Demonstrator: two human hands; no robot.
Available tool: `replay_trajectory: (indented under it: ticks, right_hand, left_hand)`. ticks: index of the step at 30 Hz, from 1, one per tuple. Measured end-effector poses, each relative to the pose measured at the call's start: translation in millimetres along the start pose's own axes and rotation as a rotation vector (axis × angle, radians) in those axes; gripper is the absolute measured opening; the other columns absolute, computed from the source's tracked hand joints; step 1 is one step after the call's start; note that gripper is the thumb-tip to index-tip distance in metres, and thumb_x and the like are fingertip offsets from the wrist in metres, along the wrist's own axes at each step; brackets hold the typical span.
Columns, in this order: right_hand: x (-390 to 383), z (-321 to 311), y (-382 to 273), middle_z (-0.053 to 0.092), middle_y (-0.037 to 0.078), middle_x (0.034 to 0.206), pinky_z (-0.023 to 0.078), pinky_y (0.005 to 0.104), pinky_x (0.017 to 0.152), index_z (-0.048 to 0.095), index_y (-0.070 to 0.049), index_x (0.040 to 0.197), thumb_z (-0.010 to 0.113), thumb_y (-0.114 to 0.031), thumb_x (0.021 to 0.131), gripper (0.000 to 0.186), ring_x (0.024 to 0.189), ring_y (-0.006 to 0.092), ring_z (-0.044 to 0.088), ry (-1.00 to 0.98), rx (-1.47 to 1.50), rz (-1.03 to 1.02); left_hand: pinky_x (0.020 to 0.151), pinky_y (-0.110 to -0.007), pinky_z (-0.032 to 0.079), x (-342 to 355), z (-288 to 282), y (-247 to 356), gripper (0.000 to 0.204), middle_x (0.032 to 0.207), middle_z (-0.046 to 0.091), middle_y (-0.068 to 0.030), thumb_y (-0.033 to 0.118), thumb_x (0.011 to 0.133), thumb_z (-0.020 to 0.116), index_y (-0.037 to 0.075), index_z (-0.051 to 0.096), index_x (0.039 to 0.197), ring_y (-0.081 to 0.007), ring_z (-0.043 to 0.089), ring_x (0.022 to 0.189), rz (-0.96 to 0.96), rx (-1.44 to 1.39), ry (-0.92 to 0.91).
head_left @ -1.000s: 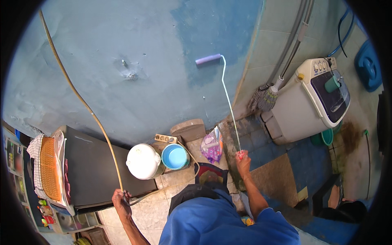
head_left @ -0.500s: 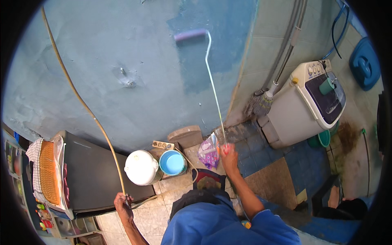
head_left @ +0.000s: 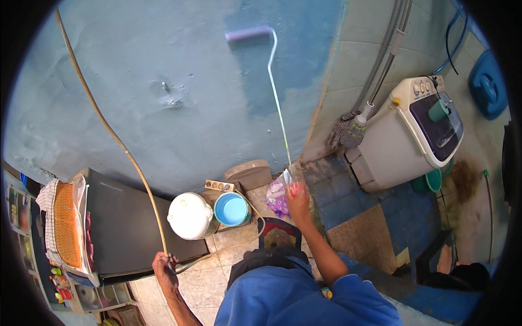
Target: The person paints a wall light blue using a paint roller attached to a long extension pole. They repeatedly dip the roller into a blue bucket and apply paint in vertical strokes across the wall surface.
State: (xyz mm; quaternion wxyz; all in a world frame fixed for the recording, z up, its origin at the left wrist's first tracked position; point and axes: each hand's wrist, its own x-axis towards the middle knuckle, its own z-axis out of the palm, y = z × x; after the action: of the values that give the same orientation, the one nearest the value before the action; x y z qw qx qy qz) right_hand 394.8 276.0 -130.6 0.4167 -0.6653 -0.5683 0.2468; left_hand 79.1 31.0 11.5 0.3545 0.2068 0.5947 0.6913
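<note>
My right hand is closed round the red grip of a long-framed paint roller. Its lilac sleeve rests against the blue wall, at the left edge of a darker, freshly coated-looking patch. At lower left, my left hand grips a beige cable, which runs up to the top left and also loops toward a power strip by the wall's foot. Between my hands stands a bucket of light blue paint, beside a white lidded container.
A grey fridge-like cabinet lies left, topped by an orange woven basket. Right are mops, a washing machine and a green basin. A purple patterned bag sits near my right hand.
The roller has shifted a little up and left along the wall. My right hand has moved slightly up and left with it; my left hand keeps its hold on the cable.
</note>
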Motion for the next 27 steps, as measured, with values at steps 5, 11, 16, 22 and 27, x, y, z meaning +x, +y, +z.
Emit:
replay_trajectory:
  ticks: [5, 11, 16, 22, 27]
  right_hand:
    - [-81, 33, 134, 0.062, 0.024, 0.083, 0.049, 0.0449, 0.067, 0.047, 0.003, 0.098, 0.061, -0.026, 0.081, 0.037, 0.077, 0.0386, 0.061, -0.157, -0.054, 0.232]
    - [-117, -8, 137, 0.06, 0.025, 0.075, 0.048, 0.046, 0.064, 0.054, 0.003, 0.087, 0.062, -0.03, 0.079, 0.035, 0.075, 0.041, 0.06, -0.218, -0.334, 0.255]
    - [-111, -27, 149, 0.061, 0.026, 0.075, 0.048, 0.0459, 0.064, 0.052, 0.003, 0.094, 0.061, -0.029, 0.08, 0.036, 0.073, 0.0414, 0.061, -0.123, -0.177, 0.196]
    - [-56, -45, 145, 0.061, 0.024, 0.075, 0.048, 0.0439, 0.062, 0.053, 0.003, 0.091, 0.063, -0.028, 0.079, 0.035, 0.074, 0.0394, 0.061, -0.064, -0.096, 0.202]
    - [-7, -67, 124, 0.061, 0.023, 0.073, 0.047, 0.0425, 0.06, 0.051, 0.002, 0.09, 0.063, -0.025, 0.08, 0.031, 0.072, 0.0382, 0.062, 0.003, -0.061, 0.113]
  left_hand:
    - [0.064, -0.028, 0.044, 0, -5, 3, 0.014, 0.067, 0.049, -0.0052, 0.017, 0.077, 0.052, 0.003, 0.05, 0.074, -0.0159, 0.05, 0.066, -0.004, 0.012, 0.003]
    - [0.064, -0.028, 0.044, 4, -8, 4, 0.015, 0.067, 0.049, -0.0045, 0.018, 0.078, 0.053, 0.004, 0.05, 0.074, -0.0157, 0.05, 0.065, 0.003, 0.033, -0.025]
    - [0.065, -0.027, 0.043, 8, -6, 3, 0.021, 0.071, 0.046, -0.0011, 0.027, 0.081, 0.053, 0.01, 0.044, 0.073, -0.0137, 0.049, 0.07, 0.0, 0.109, -0.071]
    - [0.064, -0.028, 0.045, 15, -7, -4, 0.024, 0.071, 0.047, -0.0016, 0.03, 0.082, 0.054, 0.009, 0.045, 0.073, -0.0143, 0.05, 0.069, 0.003, 0.062, -0.1]
    - [0.062, -0.028, 0.046, 14, 2, -1, 0.016, 0.066, 0.049, -0.0046, 0.019, 0.077, 0.052, 0.004, 0.05, 0.072, -0.0158, 0.051, 0.064, -0.012, 0.016, 0.007]
